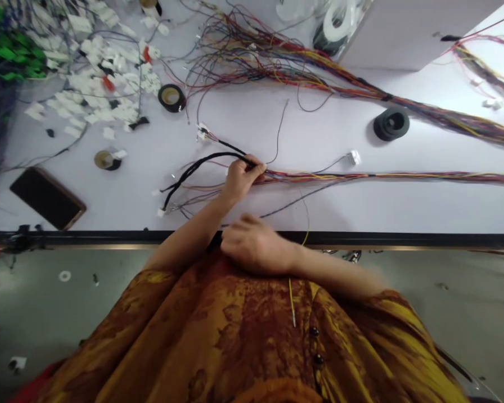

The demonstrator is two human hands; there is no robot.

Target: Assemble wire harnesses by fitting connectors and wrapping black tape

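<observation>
Pinching the wire bundle (319, 177) where black branches (227, 153) fan toward nine o'clock, the left hand (238, 178) seemingly steadies the junction; the right hand (256, 244) curls at six, contents unclear.

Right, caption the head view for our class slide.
Left hand gripping a wire bundle, with a tape roll and phone on the table.

We see a smooth, pale, faintly shiny table (340, 212), glossy dark glass on the phone (48, 197), matt black tape (391, 124), plastic-coated wires (420, 175), white plastic connectors (101, 84) and soft patterned cloth on the shirt (243, 336).
</observation>
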